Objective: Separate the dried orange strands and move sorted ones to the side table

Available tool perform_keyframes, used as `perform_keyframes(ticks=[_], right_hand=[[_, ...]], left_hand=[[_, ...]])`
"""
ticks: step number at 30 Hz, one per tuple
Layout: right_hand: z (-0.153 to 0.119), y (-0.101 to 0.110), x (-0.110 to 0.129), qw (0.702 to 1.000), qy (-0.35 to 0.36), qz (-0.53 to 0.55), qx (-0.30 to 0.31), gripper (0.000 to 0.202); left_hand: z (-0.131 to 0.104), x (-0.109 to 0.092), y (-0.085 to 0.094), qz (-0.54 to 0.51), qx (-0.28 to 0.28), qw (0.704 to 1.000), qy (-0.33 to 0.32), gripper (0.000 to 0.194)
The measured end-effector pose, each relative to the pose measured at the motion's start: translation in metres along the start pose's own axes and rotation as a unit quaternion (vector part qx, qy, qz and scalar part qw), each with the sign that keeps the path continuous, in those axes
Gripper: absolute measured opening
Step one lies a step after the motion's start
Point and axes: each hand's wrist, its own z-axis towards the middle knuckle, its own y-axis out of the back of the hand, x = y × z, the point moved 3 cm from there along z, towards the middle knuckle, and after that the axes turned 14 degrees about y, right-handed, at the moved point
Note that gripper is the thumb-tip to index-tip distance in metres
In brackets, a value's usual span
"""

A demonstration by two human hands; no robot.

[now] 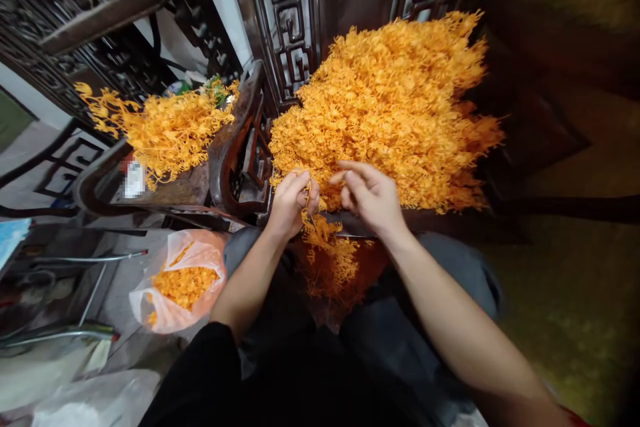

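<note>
Dark carved wood [293,33] filled the background, with one big heap [385,113] of frilly orange stuff in front of it, so that heap's my landmark. Right at its near edge, the left hand [296,203] had an orange sprig [325,240] pinched between thumb and fingers, with the stringy part dangling just below the heap's front edge. Right hand [370,197] was just beside it, also by the near edge, index finger stretched out and the rest curled in; couldn't tell if it had anything in its fingertips.

As for handling, my guess was that the sprig weighed next to nothing, and was soft, bendy and easy to snap at the thin ends. It'd probably tangle too, with all those curly bits. I'd have held it by the thicker bunched end, like the left hand seemed to, with a light pinch, and left the loose tips alone. Didn't look slippery, but no promises.

Further out, left of the big heap, a smaller heap [175,130] sat on a dark wood table [187,193]. Nearer and lower left of the big heap, a plastic bag [214,255] stood open with more orange bits inside.
</note>
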Motion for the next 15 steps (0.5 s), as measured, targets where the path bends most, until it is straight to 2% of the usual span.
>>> perform_keyframes(ticks=[2, 5, 8, 10, 12, 15], right_hand=[[-0.009, -0.017, 0.007, 0.99, 0.074, -0.09, 0.073, 0.034], [-0.02, -0.034, 0.014, 0.939, 0.203, -0.229, 0.156, 0.038], [-0.026, -0.041, 0.009, 0.892, 0.235, -0.301, 0.241, 0.046], [-0.025, -0.039, 0.007, 0.894, 0.247, -0.301, 0.221, 0.028], [-0.022, -0.033, 0.008, 0.918, 0.257, -0.267, 0.142, 0.015], [-0.019, -0.026, 0.008, 0.954, 0.22, -0.204, 0.016, 0.019]], left_hand=[[0.008, 0.003, 0.004, -0.023, -0.017, 1.0, -0.007, 0.041], [0.015, 0.011, 0.008, -0.042, -0.04, 0.998, 0.0, 0.041], [0.014, 0.015, 0.011, -0.037, -0.063, 0.997, 0.001, 0.041], [0.011, 0.014, 0.012, -0.029, -0.04, 0.999, 0.006, 0.039], [0.008, 0.011, 0.012, 0.001, 0.011, 0.999, 0.03, 0.039], [0.003, 0.006, 0.011, 0.053, 0.048, 0.996, 0.05, 0.043]])
